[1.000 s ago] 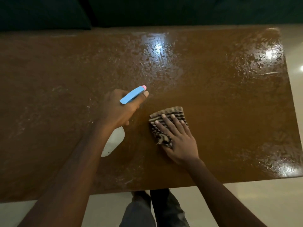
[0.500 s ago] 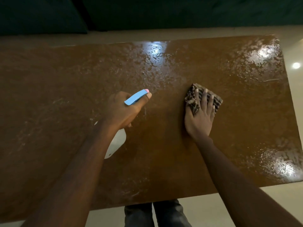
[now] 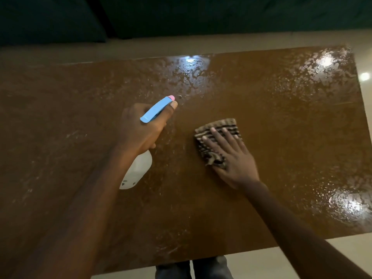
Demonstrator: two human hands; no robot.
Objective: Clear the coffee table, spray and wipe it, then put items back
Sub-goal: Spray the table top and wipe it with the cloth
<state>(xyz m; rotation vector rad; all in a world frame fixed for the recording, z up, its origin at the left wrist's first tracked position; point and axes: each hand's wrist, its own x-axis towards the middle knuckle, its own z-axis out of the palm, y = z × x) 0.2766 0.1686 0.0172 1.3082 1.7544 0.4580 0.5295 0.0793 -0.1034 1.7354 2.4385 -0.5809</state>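
Observation:
The brown coffee table [image 3: 281,121] fills the view, its top wet and speckled with spray. My left hand [image 3: 143,127] grips a white spray bottle [image 3: 136,172] with a blue trigger head and pink nozzle, held above the table's middle and pointing away from me. To its right, my right hand [image 3: 231,156] lies flat with straight fingers, pressing a folded striped cloth [image 3: 217,129] onto the tabletop. Part of the cloth is hidden under my palm.
A dark green sofa [image 3: 201,15] runs along the far side, past a strip of pale floor. Pale tiled floor [image 3: 364,63] shows to the right and in front of the table. My legs [image 3: 193,268] stand at the near edge.
My right hand slid the cloth out to the right and away, then back toward the middle and nearer me. The left hand with the bottle has barely moved.

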